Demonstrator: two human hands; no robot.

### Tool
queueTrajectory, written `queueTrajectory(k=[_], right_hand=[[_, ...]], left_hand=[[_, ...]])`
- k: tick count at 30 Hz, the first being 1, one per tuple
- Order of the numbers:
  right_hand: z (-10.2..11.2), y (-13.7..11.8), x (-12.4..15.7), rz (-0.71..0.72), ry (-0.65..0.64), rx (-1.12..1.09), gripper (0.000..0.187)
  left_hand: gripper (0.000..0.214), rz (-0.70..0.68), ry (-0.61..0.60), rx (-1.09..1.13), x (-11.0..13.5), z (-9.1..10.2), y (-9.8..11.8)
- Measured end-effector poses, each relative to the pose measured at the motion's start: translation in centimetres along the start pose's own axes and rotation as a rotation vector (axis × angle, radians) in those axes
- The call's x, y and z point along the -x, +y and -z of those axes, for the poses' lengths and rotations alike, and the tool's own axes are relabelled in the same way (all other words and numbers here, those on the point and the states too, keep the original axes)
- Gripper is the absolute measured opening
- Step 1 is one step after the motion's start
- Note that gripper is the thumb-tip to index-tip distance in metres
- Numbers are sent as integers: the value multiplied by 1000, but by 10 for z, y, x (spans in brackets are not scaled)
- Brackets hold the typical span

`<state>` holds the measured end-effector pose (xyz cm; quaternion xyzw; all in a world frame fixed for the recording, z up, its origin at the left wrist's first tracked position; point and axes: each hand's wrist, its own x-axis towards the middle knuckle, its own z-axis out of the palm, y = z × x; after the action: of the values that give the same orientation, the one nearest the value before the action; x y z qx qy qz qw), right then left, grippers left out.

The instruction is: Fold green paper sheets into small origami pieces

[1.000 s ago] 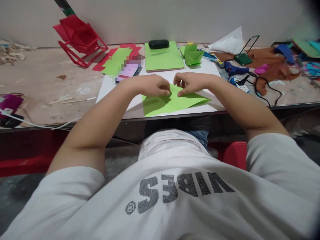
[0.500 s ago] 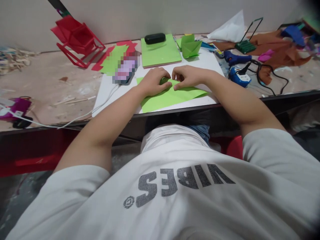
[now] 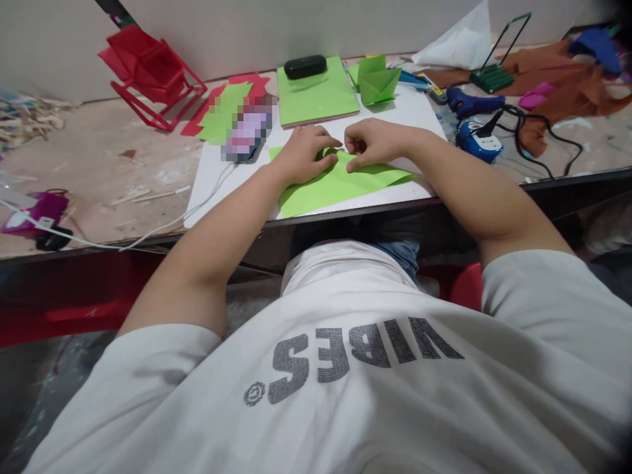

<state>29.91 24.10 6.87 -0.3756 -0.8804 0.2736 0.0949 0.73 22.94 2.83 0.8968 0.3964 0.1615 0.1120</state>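
A sheet of bright green paper (image 3: 340, 187) lies near the table's front edge, its far edge bent up slightly between my hands. My left hand (image 3: 307, 155) rests on its left part, thumb on the near side and index finger reaching past the far edge. On the other side of a small gap, my right hand (image 3: 375, 141) has curled fingers behind that edge and its thumb on the paper. Both hands have the far edge between thumb and fingers; the exact contact is partly hidden. Under the paper is a white board (image 3: 424, 125).
Behind my hands are a green paper stack (image 3: 316, 105) bearing a black case (image 3: 305, 66), and a folded green paper piece (image 3: 379, 82). A phone (image 3: 249, 135) with a cable lies left, before a red miniature chair (image 3: 148, 76). Rightward are a blue glue gun (image 3: 474, 103) and power adapter (image 3: 478, 141).
The head view has shifted slightly. My left index finger has stretched out farther toward the right, and my right fingers have curled in more. The green paper stays under both hands.
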Motion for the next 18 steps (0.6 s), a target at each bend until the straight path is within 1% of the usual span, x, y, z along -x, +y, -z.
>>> queueTrajectory(k=[6,11,14,18], right_hand=[[0,-3,1,-17,6,44,61],[0,-3,1,-4,5,63,63],[0,0,0,19,1,65,62],[0,3,-1,34,0,88,62]], left_hand=[[65,6,-13,7,0,0,0],[70,7,-40,10,0,4,3],[73,-7,-68,3,3,7,9],[89,-21,-108,-23,10,7,21]])
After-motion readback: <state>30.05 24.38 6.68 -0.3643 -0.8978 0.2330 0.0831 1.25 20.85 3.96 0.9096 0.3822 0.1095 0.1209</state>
